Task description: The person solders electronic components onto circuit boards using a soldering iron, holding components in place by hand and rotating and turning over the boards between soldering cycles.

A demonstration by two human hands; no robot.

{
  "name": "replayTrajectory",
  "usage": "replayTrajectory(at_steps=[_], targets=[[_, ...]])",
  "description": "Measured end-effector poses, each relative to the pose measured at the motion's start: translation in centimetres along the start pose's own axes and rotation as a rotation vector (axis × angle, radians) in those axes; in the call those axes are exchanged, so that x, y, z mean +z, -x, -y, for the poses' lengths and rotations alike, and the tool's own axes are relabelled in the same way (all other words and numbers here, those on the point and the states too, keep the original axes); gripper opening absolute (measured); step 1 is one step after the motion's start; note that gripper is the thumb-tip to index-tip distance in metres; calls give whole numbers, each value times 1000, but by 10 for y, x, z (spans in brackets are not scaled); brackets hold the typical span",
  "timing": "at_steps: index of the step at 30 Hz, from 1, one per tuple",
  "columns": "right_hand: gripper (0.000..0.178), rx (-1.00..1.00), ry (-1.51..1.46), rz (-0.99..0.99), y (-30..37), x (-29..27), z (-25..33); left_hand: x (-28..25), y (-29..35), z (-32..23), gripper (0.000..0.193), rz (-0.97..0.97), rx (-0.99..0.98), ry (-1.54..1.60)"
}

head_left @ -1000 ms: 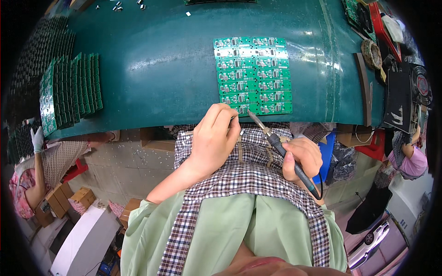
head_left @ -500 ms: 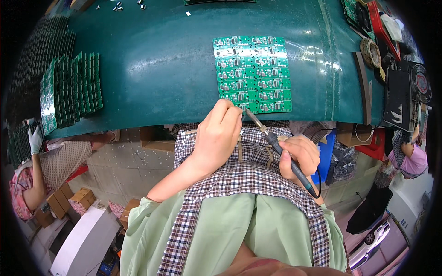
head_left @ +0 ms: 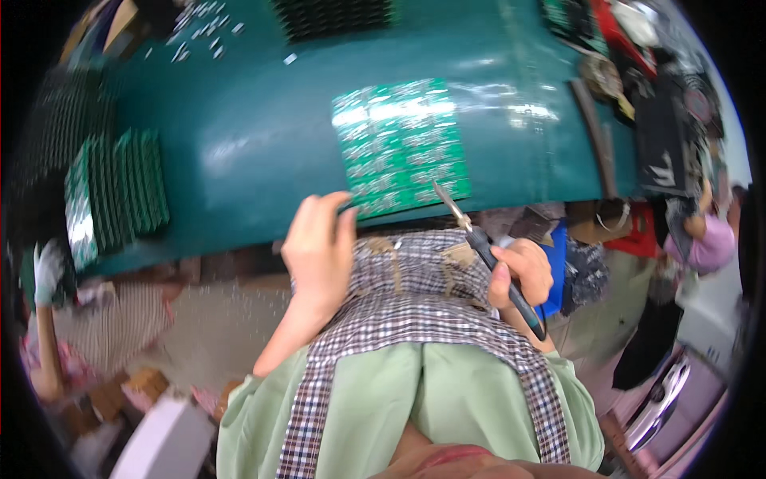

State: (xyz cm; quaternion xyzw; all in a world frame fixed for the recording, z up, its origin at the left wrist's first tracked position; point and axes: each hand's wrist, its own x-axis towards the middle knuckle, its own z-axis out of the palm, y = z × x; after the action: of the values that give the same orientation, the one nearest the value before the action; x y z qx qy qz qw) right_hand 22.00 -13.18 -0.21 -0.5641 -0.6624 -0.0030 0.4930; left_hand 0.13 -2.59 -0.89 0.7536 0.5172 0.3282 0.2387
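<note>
A panel of green circuit boards (head_left: 405, 148), joined in two columns, lies on the table's near part in front of me. My right hand (head_left: 520, 275) is closed round the dark handle of a soldering iron (head_left: 484, 246). The iron's metal tip points up and left, over the panel's lower right part. My left hand (head_left: 317, 254) is beside the panel's lower left corner. Its fingers are bent, with thumb and forefinger apart and nothing visible between them, though motion blurs them.
Upright rows of green boards (head_left: 120, 191) stand at the left. A dark stack (head_left: 331, 17) and scattered small metal parts (head_left: 203, 30) lie at the back. A dark bar (head_left: 593, 137) lies on the right. Another person's gloved hand (head_left: 48, 273) shows at far left.
My left hand has drawn back from the panel's near edge to the left. The iron's tip stays over the panel. The whole view has turned and shifted.
</note>
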Motion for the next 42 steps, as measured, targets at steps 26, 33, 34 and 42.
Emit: replayTrajectory(at_steps=[26, 33, 34, 42], targets=[[33, 250, 726, -142, -63, -68, -165, 0, -16, 21, 12, 277, -401, 315], [30, 476, -46, -221, -23, -3, -122, 0, -14, 18, 32, 284, -520, 788], [28, 463, 129, -141, -28, 1, -115, 2, -14, 15, 32, 251, -531, 788], [21, 457, 100, -163, -23, 7, -126, -11, 8, 47, 30, -16, -513, 915]])
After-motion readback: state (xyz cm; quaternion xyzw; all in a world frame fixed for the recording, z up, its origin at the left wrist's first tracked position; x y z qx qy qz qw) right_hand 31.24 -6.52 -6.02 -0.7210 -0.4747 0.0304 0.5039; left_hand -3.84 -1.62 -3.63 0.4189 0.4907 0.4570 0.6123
